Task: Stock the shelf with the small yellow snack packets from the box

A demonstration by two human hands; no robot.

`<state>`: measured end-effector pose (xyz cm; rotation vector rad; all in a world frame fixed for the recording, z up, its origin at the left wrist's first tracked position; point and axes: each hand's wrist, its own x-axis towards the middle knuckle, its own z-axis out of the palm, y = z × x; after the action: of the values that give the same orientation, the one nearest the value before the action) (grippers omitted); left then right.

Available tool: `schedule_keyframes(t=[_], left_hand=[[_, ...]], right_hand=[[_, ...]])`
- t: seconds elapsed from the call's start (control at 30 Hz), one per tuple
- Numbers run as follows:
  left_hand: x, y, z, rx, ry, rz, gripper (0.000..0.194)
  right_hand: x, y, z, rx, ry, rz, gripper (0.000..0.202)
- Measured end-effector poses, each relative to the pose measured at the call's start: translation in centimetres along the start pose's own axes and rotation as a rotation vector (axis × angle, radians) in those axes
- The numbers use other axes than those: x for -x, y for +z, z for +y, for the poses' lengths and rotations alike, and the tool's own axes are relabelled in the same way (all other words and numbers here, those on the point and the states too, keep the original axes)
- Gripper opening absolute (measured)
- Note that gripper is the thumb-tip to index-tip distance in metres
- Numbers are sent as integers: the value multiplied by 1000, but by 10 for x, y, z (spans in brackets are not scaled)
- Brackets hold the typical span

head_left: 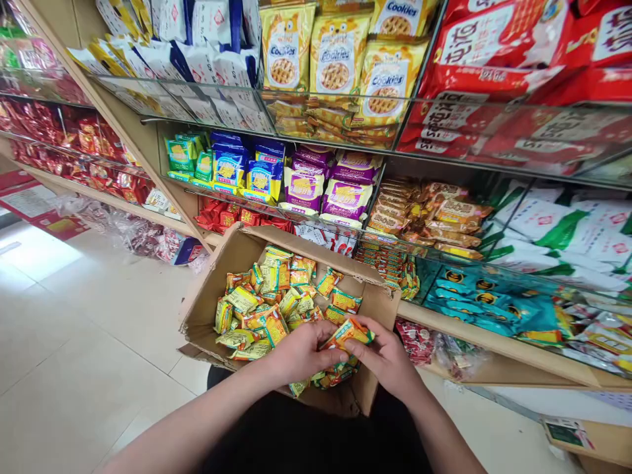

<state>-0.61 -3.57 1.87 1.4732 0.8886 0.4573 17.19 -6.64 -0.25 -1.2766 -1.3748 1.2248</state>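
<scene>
An open cardboard box [197,309] sits tilted at my lap, holding many small yellow and orange snack packets [276,322]. Above its right side, my right hand [388,352] pinches an orange and yellow snack packet [348,332] between thumb and fingers. From the left, my left hand [309,349] has its fingers closed at the same packet's other end. Part of the packet is covered by the fingers, so whether more than one is held cannot be made out.
Glass-fronted shelves rise in front, with cookie bags [333,56], purple biscuit packs [348,187], red bags [474,46] and teal packs [488,299]. Similar packets stand in a lower compartment [388,263] just beyond the box. Plastic-wrapped goods [123,224] lie on the tiled floor [83,349].
</scene>
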Motion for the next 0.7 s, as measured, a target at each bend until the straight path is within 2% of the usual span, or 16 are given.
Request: schedule_keyframes(t=[0.1, 0.2, 0.3, 0.4, 0.47, 0.57, 0.63, 0.7], left_hand=[[0, 5, 4, 94, -19, -23, 24], [-2, 6, 8, 177, -18, 26, 29], [-5, -5, 5, 129, 41, 173, 28], [-5, -29, -11, -122, 99, 326, 26], [-2, -48, -25, -373, 123, 431, 23], [4, -73, -46, -656, 172, 544, 21], [7, -81, -56, -732, 160, 549, 21], [8, -84, -62, -755, 127, 544, 22]], right_hand=[[6, -14, -10, 64, 63, -82, 29], [12, -29, -14, -80, 100, -18, 26], [12, -51, -11, -274, 131, 269, 26], [2, -77, 1, -446, 133, 556, 31], [-10, -92, 14, -511, 173, 637, 34], [-38, -104, 39, -474, 234, 663, 38], [-68, -106, 55, -301, 207, 648, 41], [-105, -106, 68, -15, 138, 625, 41]])
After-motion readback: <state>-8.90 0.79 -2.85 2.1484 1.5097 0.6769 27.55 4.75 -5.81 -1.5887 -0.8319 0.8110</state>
